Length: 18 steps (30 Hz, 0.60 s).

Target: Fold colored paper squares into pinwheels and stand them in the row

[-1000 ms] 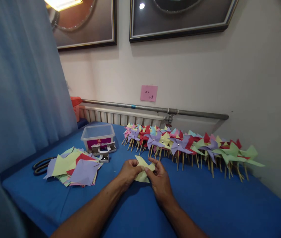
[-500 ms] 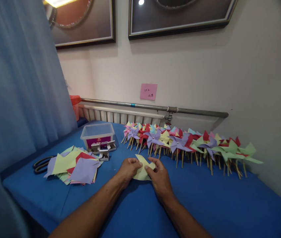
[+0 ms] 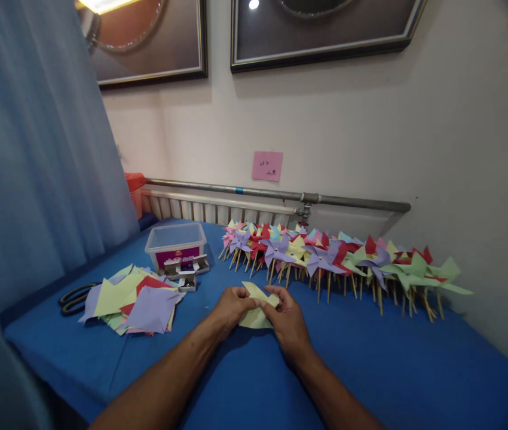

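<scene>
Yellow paper square (image 3: 254, 309) sits between both hands, low over the blue tabletop (image 3: 370, 358), just in front of the pinwheel row. Left hand (image 3: 232, 306): fingers curled in, thumb and fingertips pinched on the sheet's left edge. Right hand (image 3: 287, 319): same posture, fingers bent, thumb and forefinger nipping the right side near the middle. Both hands are close together, nearly touching across the paper. Sheet condition: pale yellow-green, partly folded, one pointed flap standing up at the top between the thumbs, lower part flatter and bowed toward the table. Can't tell whether the bottom edge touches the cloth.

Around it: finished pinwheels (image 3: 326, 260) on wooden sticks lie in a long row along the wall side, mixed purple, red, green, yellow. Stack of loose coloured squares (image 3: 135, 297) sits well left of the hands. Scissors (image 3: 72, 298) lie just beyond that stack at the table's left edge. Clear plastic tub (image 3: 176, 243) stands behind the stack, small metal boxes (image 3: 186, 272) just in front of it.
</scene>
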Available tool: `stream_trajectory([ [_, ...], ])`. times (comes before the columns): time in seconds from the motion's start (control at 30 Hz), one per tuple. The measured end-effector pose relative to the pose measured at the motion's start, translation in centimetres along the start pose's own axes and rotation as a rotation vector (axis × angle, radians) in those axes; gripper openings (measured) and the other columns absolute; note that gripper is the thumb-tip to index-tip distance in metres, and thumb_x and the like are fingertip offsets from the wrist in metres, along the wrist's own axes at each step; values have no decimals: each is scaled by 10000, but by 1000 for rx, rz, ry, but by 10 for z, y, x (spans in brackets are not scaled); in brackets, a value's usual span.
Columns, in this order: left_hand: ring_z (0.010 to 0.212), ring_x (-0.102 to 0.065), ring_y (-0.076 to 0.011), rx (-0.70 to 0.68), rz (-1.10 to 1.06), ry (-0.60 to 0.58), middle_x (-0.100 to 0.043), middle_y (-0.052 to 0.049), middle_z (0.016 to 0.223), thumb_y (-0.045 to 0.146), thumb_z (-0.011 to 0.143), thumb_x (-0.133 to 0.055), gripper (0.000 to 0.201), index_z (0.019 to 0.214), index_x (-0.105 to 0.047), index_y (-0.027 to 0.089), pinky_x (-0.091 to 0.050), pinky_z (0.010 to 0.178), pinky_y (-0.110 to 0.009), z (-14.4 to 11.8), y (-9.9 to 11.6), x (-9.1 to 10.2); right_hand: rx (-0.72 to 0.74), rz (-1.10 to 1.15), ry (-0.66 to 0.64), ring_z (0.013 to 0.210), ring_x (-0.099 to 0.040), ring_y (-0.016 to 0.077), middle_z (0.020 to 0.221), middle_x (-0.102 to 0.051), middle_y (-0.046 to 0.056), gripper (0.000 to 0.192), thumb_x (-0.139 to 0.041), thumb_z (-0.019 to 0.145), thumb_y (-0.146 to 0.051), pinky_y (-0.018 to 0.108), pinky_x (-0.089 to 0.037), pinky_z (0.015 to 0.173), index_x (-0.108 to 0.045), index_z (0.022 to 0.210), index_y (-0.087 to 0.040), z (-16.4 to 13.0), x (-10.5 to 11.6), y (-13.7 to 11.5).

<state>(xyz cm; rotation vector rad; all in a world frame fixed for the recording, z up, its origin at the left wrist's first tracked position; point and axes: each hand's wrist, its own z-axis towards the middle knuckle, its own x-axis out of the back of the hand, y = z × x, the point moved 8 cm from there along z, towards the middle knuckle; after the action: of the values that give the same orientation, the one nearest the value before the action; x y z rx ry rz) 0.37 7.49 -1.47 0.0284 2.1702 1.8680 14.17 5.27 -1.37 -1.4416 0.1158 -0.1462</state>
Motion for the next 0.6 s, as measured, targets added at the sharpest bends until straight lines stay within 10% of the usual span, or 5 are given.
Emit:
stream_trajectory([
  [0.6,482,-518,-117,-5,29,-43,-630,-23,568,303,560,-793,243,629,-631,137,-360,492,-243,2,-1,4,30,-30,-48,537,-546,161,629,-614,-46,435,-726,701,-385,273,-431,517,-656,1091,-206,-1,-1,-7],
])
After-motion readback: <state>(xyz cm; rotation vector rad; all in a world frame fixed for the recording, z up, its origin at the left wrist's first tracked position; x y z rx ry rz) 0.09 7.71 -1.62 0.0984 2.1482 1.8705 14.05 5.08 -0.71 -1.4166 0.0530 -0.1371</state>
